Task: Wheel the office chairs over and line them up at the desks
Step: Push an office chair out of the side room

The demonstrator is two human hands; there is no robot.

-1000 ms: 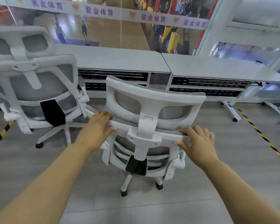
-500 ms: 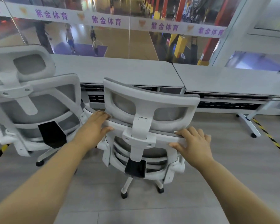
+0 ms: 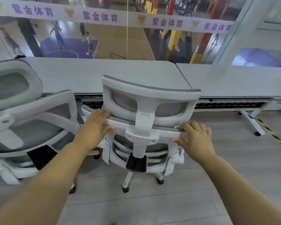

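A white office chair (image 3: 146, 101) with grey mesh back and headrest stands right in front of me, facing the grey desk (image 3: 104, 73). My left hand (image 3: 94, 125) grips the top edge of its backrest on the left, fingers over the rim and thumb behind. On the right end of that edge my right hand (image 3: 196, 138) holds the rim the same way. Its seat is hidden under the backrest, close to the desk's front edge. A second white chair (image 3: 28, 120) of the same kind stands to the left at the desk.
A second desk (image 3: 234, 80) joins on the right, its white leg with castor (image 3: 253, 124) on the floor. Yellow-black tape (image 3: 272, 135) runs across the grey floor at the right. Behind the desks a glass wall (image 3: 104, 38) looks onto a sports court.
The chair has rolled forward toward the desk with both hands on its backrest, and I have come closer to the desk. The left chair now sits nearer in view.
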